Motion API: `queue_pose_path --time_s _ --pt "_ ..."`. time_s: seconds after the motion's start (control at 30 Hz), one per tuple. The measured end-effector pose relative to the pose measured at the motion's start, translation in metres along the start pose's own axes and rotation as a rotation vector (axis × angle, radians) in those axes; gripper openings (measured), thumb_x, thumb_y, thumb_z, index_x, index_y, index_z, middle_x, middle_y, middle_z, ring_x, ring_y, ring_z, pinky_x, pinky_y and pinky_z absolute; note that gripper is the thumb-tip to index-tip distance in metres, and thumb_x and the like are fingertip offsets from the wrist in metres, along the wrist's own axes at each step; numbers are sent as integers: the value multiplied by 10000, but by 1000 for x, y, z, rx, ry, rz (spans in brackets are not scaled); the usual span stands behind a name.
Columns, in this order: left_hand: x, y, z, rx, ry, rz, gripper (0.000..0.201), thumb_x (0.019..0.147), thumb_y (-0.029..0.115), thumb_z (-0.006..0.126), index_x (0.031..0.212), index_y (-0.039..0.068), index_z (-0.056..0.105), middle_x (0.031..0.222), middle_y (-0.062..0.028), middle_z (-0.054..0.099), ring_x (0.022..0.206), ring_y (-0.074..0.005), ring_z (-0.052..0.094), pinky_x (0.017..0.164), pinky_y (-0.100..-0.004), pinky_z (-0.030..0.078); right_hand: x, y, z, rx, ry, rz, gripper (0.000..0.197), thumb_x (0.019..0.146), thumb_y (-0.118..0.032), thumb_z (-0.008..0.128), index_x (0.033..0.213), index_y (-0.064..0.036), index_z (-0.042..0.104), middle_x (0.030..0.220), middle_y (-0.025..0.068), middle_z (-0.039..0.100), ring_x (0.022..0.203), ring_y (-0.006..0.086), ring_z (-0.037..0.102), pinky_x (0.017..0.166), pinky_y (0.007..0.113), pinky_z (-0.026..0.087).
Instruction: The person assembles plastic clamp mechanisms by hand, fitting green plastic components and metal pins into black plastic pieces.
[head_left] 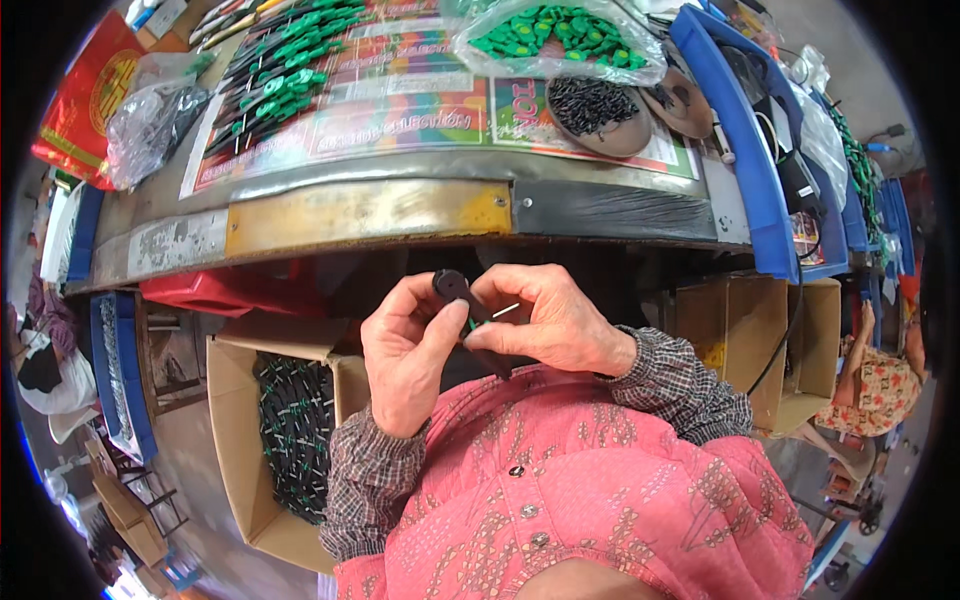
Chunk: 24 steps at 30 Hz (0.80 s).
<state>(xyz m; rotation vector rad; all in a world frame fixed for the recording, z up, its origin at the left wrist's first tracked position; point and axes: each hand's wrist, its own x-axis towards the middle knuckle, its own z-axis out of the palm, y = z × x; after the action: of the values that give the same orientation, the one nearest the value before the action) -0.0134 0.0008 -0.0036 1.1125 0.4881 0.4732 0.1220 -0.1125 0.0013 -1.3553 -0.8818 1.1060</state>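
Both hands, left hand (pixel 408 345) and right hand (pixel 548 322), pinch a black handle (pixel 462 298).

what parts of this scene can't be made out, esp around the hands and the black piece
- Black part, head view: its lower end is hidden behind the left hand and right hand.
- Thin metal pin at the right fingers: too small to tell how it joins.
- Cardboard box contents: dark green-tipped pieces, blurred, partly behind the sleeve.
- Bowl on the bench: small black pieces, too small to tell.

- The black handle (pixel 470 315) is mostly hidden between the left hand (pixel 410 350) and right hand (pixel 550 320)
- Far workbench edge (pixel 370 215) items are cut off at the picture's rim
- Small black pieces in the round dish (pixel 600 115) are too small to tell apart
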Motion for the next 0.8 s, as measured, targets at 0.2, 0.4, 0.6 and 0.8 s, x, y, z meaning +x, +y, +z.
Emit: queue_pose_path --time_s 0.2,0.4,0.6,0.8 --pt "-2 -4 0 -19 4 -27 203 889 45 605 1088 15 579 973 -22 624 788 -62 573 655 -200 465 -1 10 1 45 -9 -75 250 778 -42 716 975 24 577 856 67 626 830 108 595 710 286 499" --pt "1 -9 5 26 18 9 156 911 59 593 1064 35 577 1008 -24 623 796 -42 559 586 -170 442 -5 9 -4 -289 85 -426 317 754 -119 760 976 22 583 853 130 616 747 240 628 656 317 504" --pt "7 -9 17 25 -38 14 158 939 116 592 1073 39 565 932 3 610 798 -45 545 651 -183 446 -14 -23 -44 -453 126 -365 242 761 -117 774 931 -14 636 791 70 606 676 152 596 590 280 472" --pt "13 -9 28 -54 -31 -63 131 937 115 572 1035 31 549 850 -41 582 696 -86 550 523 -233 487 -6 -35 -134 -961 708 -391 113 798 -119 677 854 -28 642 811 116 628 734 288 616 639 359 477"
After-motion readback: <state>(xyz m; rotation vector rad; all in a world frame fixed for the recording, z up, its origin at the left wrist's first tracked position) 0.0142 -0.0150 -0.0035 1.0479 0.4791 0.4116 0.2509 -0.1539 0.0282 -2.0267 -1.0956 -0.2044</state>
